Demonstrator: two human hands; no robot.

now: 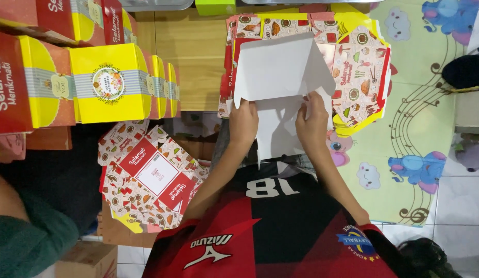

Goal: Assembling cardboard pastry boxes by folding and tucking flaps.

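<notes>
Both hands gripping white box blank (280, 72) at frame centre: left hand (243, 121) and right hand (312, 119) pinching its lower edge, panel extending toward top, probably mid-fold.

Fingertips of both hands, left hand (243, 122) and right hand (312, 119), tucked behind the white card blank (280, 69); grip on it not readable. Printed flat stack (359, 67) at upper centre mostly covered by that blank. Red-and-yellow boxes (28, 77) at upper left cut by the frame edge. Green sleeve (28, 242) at lower left cut off. Dark object (463, 72) at right edge too cropped to identify.
</notes>
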